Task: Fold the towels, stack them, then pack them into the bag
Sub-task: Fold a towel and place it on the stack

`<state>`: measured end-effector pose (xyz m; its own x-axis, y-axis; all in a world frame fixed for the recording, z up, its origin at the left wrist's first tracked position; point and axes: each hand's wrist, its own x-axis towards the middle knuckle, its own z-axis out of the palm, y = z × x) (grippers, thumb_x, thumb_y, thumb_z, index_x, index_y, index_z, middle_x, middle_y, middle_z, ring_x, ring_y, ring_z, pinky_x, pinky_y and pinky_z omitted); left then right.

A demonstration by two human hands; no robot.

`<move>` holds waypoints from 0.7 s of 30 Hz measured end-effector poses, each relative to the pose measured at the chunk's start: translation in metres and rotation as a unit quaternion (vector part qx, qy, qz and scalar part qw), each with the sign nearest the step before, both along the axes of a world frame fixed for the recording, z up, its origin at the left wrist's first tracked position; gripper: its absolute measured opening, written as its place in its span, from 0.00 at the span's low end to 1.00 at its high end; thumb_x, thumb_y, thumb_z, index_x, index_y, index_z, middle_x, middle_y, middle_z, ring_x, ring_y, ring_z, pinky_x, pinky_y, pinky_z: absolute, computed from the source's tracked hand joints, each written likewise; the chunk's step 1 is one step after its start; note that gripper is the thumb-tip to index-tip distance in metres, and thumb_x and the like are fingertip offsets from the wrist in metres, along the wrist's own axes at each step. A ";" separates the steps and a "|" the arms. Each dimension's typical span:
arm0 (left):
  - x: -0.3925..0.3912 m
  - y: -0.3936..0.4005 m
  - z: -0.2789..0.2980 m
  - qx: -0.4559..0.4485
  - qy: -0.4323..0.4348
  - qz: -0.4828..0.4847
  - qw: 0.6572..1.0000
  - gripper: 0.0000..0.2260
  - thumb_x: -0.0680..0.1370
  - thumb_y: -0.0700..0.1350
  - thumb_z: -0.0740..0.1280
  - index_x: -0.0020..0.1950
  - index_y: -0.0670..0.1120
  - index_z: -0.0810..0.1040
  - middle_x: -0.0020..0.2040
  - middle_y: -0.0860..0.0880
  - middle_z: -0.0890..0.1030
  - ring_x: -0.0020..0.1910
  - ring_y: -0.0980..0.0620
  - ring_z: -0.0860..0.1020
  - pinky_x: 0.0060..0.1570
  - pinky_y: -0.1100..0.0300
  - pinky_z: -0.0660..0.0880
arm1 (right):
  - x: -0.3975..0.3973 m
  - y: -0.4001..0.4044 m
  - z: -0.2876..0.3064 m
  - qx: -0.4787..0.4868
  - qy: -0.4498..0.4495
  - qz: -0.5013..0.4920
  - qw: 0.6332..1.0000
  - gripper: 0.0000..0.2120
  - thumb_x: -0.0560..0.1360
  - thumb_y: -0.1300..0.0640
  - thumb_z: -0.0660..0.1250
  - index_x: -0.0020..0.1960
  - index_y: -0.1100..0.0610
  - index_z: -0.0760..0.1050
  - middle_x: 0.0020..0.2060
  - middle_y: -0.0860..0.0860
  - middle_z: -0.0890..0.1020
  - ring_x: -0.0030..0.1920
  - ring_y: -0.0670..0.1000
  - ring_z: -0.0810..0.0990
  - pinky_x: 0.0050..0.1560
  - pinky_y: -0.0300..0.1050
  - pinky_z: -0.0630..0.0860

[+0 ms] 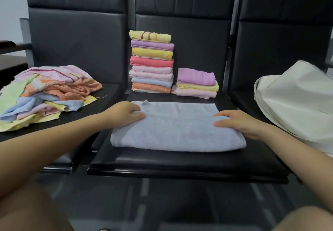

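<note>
- Left hand [126, 112] gripping pale blue towel [177, 128], fingers curled into its edge.
- Right hand [237, 122] resting flat, fingers straight.
- Likely to skew if pulled unevenly.

No legible text anywhere; small white tag [145, 102] on pale blue folded towel [177, 129] too blurred to read.

Both hands rest on a folded pale blue towel [177, 128] on the middle seat [180, 160]: the left hand [126, 114] curls on its left edge, the right hand [237, 122] lies flat. Two stacks of folded towels [152, 64] stand behind. A messy pile [45, 93] lies left, a white bag [295, 102] right.
</note>
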<state>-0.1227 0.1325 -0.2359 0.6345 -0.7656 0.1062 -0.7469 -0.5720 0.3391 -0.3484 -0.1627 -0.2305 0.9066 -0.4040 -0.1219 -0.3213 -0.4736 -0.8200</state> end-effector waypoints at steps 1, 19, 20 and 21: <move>0.005 -0.001 -0.002 -0.015 -0.013 0.005 1.000 0.15 0.79 0.54 0.64 0.43 0.43 0.80 0.41 0.47 0.81 0.43 0.48 0.77 0.46 0.54 0.72 | 0.005 -0.003 0.000 0.024 0.006 -0.008 1.000 0.10 0.74 0.60 0.72 0.54 0.57 0.81 0.50 0.49 0.84 0.51 0.47 0.83 0.47 0.39 0.75; 0.085 -0.061 -0.025 -0.172 -0.145 0.136 0.965 0.08 0.79 0.48 0.64 0.47 0.45 0.79 0.41 0.50 0.81 0.41 0.48 0.78 0.37 0.53 0.73 | 0.114 -0.053 -0.023 -0.007 -0.185 -0.237 0.954 0.05 0.75 0.62 0.68 0.45 0.65 0.76 0.36 0.53 0.75 0.35 0.49 0.72 0.34 0.40 0.66; 0.088 -0.064 -0.027 -0.164 -0.151 0.140 0.965 0.08 0.79 0.48 0.64 0.46 0.45 0.79 0.41 0.50 0.81 0.41 0.48 0.78 0.36 0.53 0.72 | 0.120 -0.057 -0.026 -0.021 -0.187 -0.244 0.951 0.05 0.73 0.62 0.67 0.42 0.64 0.74 0.36 0.54 0.72 0.36 0.52 0.69 0.34 0.42 0.63; 0.092 -0.067 -0.029 -0.150 -0.155 0.146 0.965 0.08 0.79 0.48 0.64 0.46 0.46 0.78 0.41 0.50 0.80 0.41 0.49 0.77 0.36 0.54 0.70 | 0.124 -0.061 -0.030 -0.037 -0.182 -0.249 0.951 0.05 0.72 0.63 0.67 0.40 0.61 0.72 0.36 0.55 0.69 0.37 0.53 0.66 0.35 0.43 0.61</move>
<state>-0.0311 0.0652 -0.2648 0.7206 -0.4633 0.5159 -0.6607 -0.6844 0.3082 -0.2240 -0.2233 -0.2602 0.5775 -0.7893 0.2087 -0.2223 -0.3980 -0.8900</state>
